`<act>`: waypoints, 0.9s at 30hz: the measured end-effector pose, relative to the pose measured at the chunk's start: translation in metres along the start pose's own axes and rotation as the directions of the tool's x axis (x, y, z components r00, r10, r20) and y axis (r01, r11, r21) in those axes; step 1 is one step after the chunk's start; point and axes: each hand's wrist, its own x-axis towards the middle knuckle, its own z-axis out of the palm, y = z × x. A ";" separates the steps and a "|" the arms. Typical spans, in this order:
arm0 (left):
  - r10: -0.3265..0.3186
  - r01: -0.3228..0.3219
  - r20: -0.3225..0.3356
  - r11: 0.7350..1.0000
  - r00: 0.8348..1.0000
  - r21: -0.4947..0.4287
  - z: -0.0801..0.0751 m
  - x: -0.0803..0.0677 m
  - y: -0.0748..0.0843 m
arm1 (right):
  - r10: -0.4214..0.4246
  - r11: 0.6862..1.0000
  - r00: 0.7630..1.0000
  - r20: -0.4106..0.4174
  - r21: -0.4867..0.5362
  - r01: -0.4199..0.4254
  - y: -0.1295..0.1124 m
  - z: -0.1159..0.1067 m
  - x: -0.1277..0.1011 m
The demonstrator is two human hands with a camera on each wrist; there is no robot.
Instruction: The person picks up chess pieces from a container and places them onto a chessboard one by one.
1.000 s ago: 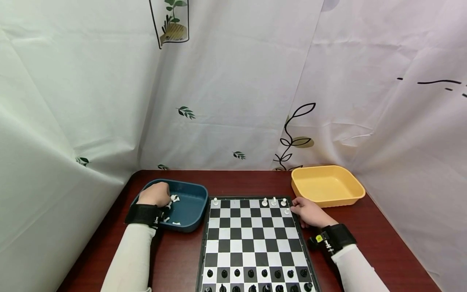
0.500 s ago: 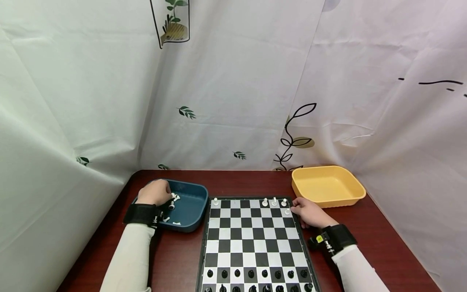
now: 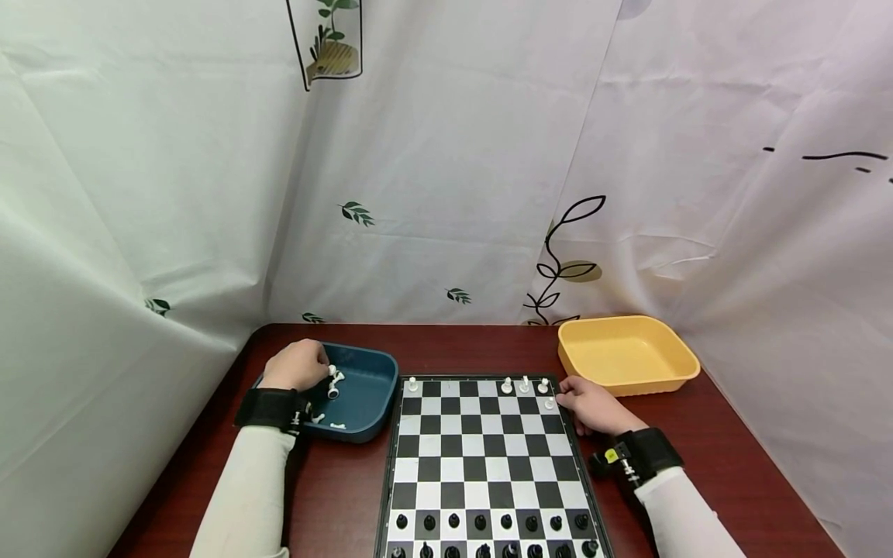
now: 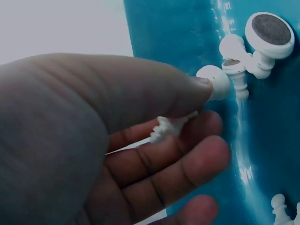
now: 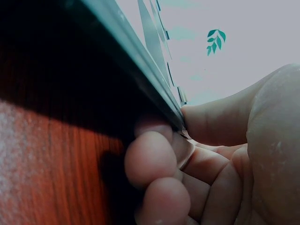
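Note:
My left hand (image 3: 296, 366) is inside the blue tray (image 3: 380, 387). In the left wrist view its thumb and index finger pinch a white chess piece (image 4: 161, 132) with a notched, crown-like top; the thumb hides its middle. Loose white chess pieces (image 4: 269, 35) lie beside the fingertips on the tray floor. At the far right corner of the chessboard (image 3: 474, 446), my right hand (image 3: 596, 405) grips the board's edge, thumb on top and fingers curled beneath. Several white pieces (image 3: 525, 385) stand on the far row, and a white pawn (image 3: 549, 404) stands near the right thumb.
Two rows of black chess pieces (image 3: 480, 523) stand at the board's near end, the closest row partly cut off. A yellow tray (image 3: 628, 364) sits at the back right of the dark red table (image 3: 342, 496). A patterned white cloth (image 3: 446, 155) hangs behind.
My left hand has drawn back slightly up and left within the blue tray, uncovering more of the loose white pieces. The right hand stays at the board's edge.

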 end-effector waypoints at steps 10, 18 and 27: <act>0.118 -0.119 -0.082 0.993 0.990 -0.008 0.002 0.006 0.002 | 0.014 1.000 1.000 -0.024 -0.013 -0.014 -0.002 0.003 -0.002; 0.176 -0.180 -0.101 0.983 0.979 -0.031 0.001 0.006 0.007 | 0.010 1.000 1.000 -0.020 -0.022 -0.011 -0.001 0.002 0.000; 0.236 -0.248 -0.159 0.967 0.959 -0.058 0.001 0.006 0.011 | 0.013 1.000 1.000 -0.020 -0.017 -0.013 -0.001 0.002 -0.001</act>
